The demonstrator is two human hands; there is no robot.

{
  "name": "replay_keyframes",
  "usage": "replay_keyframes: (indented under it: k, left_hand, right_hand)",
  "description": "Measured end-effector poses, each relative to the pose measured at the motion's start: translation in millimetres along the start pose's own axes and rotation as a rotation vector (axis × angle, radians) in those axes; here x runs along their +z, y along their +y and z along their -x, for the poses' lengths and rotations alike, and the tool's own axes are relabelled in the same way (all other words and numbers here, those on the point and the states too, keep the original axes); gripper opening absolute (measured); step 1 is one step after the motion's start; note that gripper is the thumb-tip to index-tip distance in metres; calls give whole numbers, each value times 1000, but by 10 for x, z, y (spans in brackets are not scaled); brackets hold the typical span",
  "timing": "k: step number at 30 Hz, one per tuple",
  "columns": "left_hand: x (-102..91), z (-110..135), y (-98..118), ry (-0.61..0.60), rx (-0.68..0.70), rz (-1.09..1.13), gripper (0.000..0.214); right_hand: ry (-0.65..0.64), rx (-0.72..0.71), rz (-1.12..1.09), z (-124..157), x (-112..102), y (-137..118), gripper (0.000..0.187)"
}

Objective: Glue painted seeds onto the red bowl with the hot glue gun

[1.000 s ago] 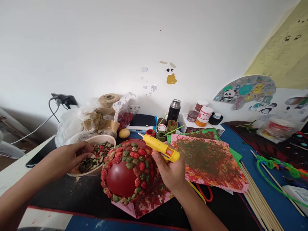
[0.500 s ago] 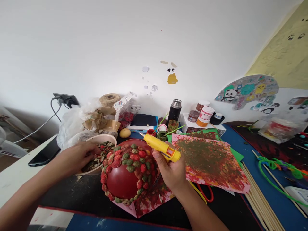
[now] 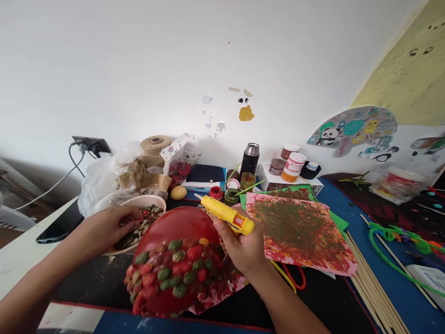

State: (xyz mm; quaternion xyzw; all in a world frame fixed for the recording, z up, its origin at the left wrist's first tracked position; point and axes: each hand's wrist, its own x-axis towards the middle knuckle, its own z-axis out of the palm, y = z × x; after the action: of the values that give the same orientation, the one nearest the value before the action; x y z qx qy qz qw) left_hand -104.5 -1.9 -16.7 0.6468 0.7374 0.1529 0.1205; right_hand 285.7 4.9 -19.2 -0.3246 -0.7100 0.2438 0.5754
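My right hand grips a yellow hot glue gun, its nozzle pointing up and left. Under the nozzle sits a dark red balloon. Red, green and brownish painted nutshells cover a band around its lower side; the top is bare and shiny. At left, my left hand reaches over the rim of a pale pink bowl filled with loose painted shells. Its fingers are bent among them, with a gap between thumb and fingers, though the fingertips are partly hidden.
A paint-smeared pink sheet lies right of the glue gun, with red-handled scissors below. Behind stand paint jars, a black thermos and a potato-like lump. Wooden sticks lie at right, a phone at left.
The balloon has tipped towards me, so its shell band sits lower and the bare top faces up. The glue gun and both hands hold nearly the same places.
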Motion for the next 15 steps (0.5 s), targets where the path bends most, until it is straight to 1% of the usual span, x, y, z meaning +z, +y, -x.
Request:
replay_keyframes:
  k: [3,5,7,8,9,11,13,15]
  left_hand:
    - [-110,190,114,21,-35,132,67]
    - [-113,392,220,98,-69,271,69]
    - [-48,615,369,408,-173,739,61]
    - [1,716,458,481,-188,917,57]
    - [53,801,553,507,-195,1034,52]
    - [149,905,744,519,-224,1177,50]
    - [213,917,913,513,-243,1238,53]
    - [248,873,1039,487,-236,1248,57]
  right_hand:
    - [2,-36,19,-10,0,-3,26]
    - [-1,-41,18,-11,1,-5,26]
    - [-11,-37,12,-5,9,-2,25]
    - [-16,-37,6,0,16,2,24]
    - [-20,-39,-1,7,25,10,23]
    - [-20,-44,-3,18,42,30,22]
    - [-19,-36,9,23,49,53,22]
    - [-13,-18,11,20,42,68,23]
